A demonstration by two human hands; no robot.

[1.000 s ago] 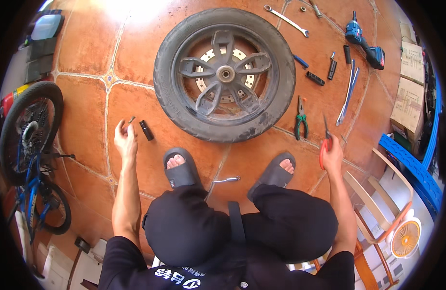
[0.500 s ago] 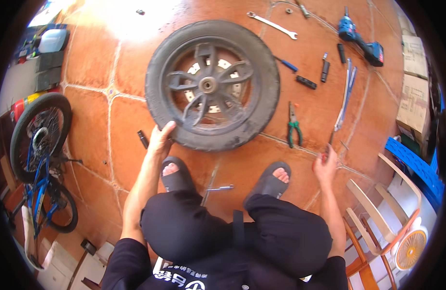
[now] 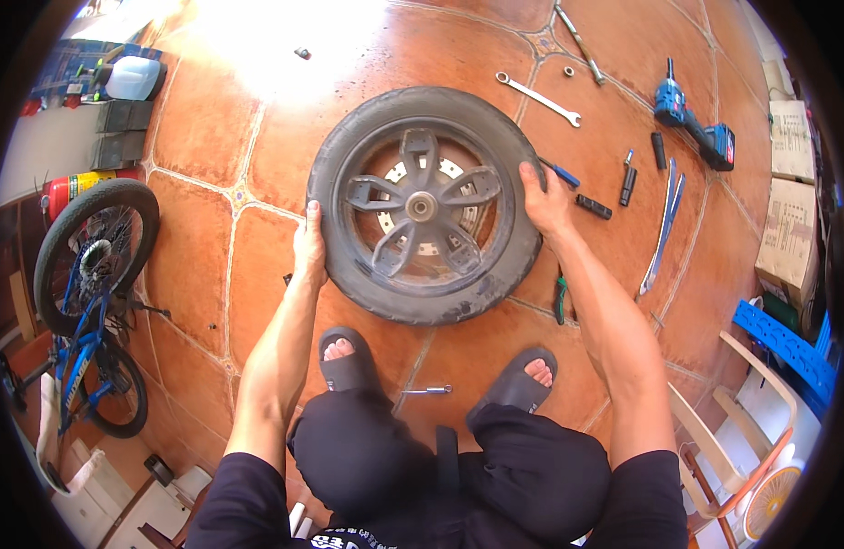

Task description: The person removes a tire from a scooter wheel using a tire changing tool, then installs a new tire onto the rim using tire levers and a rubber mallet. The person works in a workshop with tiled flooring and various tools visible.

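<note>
Both sides of the wheel (image 3: 421,207) are gripped on my feed: left hand (image 3: 308,251) clasping near nine o'clock, right hand (image 3: 548,203) clasping near three.

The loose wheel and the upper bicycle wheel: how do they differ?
The loose wheel has five broad spokes; the bicycle wheel has many thin ones. The loose wheel's tyre is fat, the bicycle wheel's narrow. The loose wheel is unmounted; the bicycle wheel sits in a blue frame. Both have dark tyres.

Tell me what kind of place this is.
Probably a home garage or repair corner: a black-tyred round metal wheel, a blue cordless power tool and a blue-framed bicycle suggest it.
</note>
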